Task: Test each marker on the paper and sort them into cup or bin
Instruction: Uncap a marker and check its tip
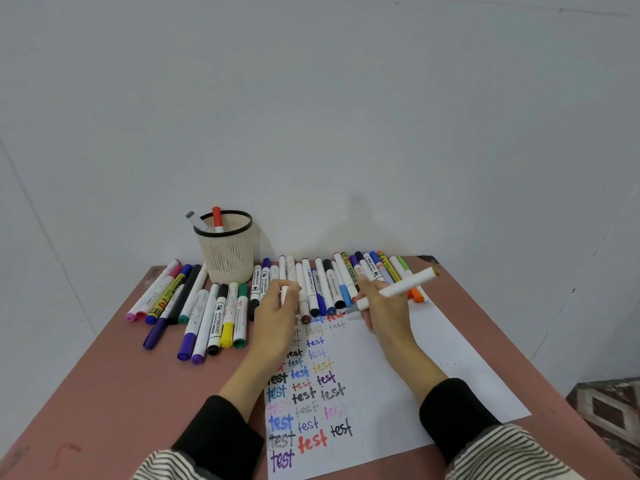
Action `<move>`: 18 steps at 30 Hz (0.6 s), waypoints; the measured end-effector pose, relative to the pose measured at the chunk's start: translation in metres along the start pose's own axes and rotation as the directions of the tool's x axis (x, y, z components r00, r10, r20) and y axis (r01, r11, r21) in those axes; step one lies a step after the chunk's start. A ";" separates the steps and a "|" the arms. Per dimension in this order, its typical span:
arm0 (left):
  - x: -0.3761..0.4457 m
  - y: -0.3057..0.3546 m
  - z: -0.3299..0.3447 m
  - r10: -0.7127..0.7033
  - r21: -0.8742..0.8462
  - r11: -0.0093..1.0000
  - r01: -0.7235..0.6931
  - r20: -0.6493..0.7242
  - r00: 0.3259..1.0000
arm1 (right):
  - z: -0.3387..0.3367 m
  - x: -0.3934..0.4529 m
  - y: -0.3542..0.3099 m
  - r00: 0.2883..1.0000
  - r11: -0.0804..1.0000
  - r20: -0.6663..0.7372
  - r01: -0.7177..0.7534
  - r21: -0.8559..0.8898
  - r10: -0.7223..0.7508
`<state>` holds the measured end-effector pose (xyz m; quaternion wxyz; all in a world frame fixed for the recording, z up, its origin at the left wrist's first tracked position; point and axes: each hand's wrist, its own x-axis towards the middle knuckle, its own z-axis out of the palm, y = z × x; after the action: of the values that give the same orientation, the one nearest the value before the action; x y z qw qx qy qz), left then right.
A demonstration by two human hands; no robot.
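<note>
My right hand (pixel 382 306) grips a white uncapped marker (pixel 408 284), its tip down near the top of the white paper (pixel 433 368) beside a faint grey "test". My left hand (pixel 277 317) holds a small white cap (pixel 284 294) over the paper's upper left. The paper carries several "test" words in many colours. A beige mesh cup (pixel 225 252) stands at the back with a red-capped and a grey-capped marker in it. No bin is in view.
A row of several markers (pixel 332 285) lies along the paper's far edge. Another group of markers (pixel 194 306) lies left of it, in front of the cup. The pink table (pixel 121 393) ends at a white wall. A patterned floor (pixel 609 410) shows at the right.
</note>
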<state>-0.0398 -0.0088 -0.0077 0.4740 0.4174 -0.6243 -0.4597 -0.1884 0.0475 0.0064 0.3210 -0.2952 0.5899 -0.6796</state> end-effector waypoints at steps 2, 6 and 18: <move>0.000 0.001 -0.001 0.024 -0.018 1.000 -0.024 -0.002 1.000 | 0.000 0.000 -0.004 0.999 0.997 -0.006 -0.041 0.072 0.042; -0.003 0.005 -0.002 0.063 -0.014 0.998 -0.064 -0.009 0.998 | -0.001 0.001 -0.007 0.995 0.991 -0.013 -0.095 0.095 0.097; -0.002 -0.002 -0.003 0.078 -0.015 0.997 -0.077 0.098 0.992 | -0.012 0.002 -0.017 0.975 0.890 0.151 -0.211 0.405 0.163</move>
<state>-0.0364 -0.0075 -0.0095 0.4627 0.3669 -0.6600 -0.4644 -0.2005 0.0555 0.0221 0.4735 -0.1992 0.4369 -0.7384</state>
